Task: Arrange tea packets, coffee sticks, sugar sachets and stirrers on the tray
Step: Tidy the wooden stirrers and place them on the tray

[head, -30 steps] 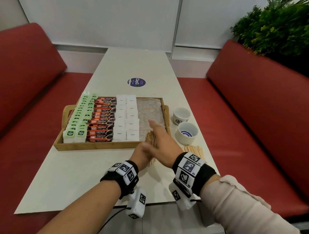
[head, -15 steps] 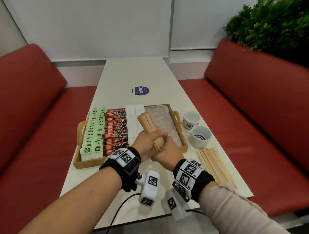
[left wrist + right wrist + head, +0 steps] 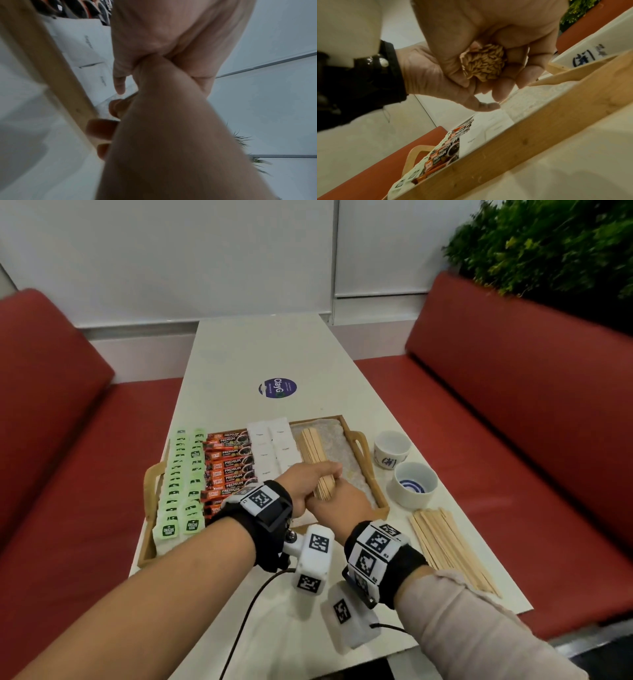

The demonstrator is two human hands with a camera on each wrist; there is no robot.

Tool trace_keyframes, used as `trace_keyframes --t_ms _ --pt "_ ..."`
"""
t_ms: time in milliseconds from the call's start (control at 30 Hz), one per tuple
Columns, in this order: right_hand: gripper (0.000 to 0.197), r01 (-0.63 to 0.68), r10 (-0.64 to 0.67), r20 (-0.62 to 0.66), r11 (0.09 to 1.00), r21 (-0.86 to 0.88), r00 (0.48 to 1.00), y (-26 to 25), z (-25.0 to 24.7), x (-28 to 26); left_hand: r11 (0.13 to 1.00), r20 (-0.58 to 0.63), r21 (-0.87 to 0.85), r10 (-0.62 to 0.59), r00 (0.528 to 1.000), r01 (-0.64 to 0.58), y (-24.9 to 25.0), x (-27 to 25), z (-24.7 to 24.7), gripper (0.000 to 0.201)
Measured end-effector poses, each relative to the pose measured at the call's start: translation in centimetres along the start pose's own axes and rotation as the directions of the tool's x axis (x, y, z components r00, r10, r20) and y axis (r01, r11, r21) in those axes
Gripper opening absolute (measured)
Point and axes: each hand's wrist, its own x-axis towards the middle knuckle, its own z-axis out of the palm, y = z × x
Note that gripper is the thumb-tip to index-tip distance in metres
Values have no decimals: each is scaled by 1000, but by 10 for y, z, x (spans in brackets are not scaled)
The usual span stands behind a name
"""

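Wooden stirrers (image 3: 317, 463) are gripped as one bundle by curled fingers of the left hand (image 3: 305, 486) and right hand (image 3: 339, 503) above the tray (image 3: 363, 450) at its 3 o'clock section, stirrer placement being judged underway, with lowering and release required next.

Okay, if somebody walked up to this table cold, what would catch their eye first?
Probably both hands, the left hand and right hand, gripping a bundle of wooden stirrers over the right end of the wooden tray. Next, the tray's neat rows: green tea packets, orange coffee sticks, white sugar sachets.
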Motion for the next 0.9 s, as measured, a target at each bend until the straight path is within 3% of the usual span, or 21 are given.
trace_keyframes --t_ms 100,200,267,300,400,467,533,633,733,900 --pt "37 2 -3 37 1000 10 999 -9 -9 18 997 12 59 -49 999 48 19 14 -2 15" --pt "33 -21 19 62 999 31 998 -18 -13 45 990 8 136 -40 999 39 38 34 -6 13" --pt "21 -26 18 102 996 83 995 -20 -13 63 982 -5 189 -27 1000 27 49 42 -7 23" --pt "12 -31 20 117 994 100 993 -20 -13 71 978 -24 209 -7 1000 12 55 48 -9 32" --pt "17 -96 81 154 991 93 985 -14 -10 94 954 -100 293 96 990 -63 75 67 -24 54" --pt "18 -144 133 179 988 51 975 -8 -6 105 905 -152 409 195 969 -118 86 79 -36 50" --pt "19 -177 177 213 984 -19 961 -4 -4 113 813 -156 553 317 935 -183 92 89 -45 36" --pt "21 -193 218 253 974 -121 943 2 -3 123 593 -4 770 374 928 -236 92 102 -52 35" --pt "20 -191 239 237 959 -210 941 2 2 129 321 165 907 327 930 -273 92 109 -52 41" --pt "20 -170 236 199 938 -302 951 1 11 136 -35 349 937 150 925 -348 94 116 -47 61"
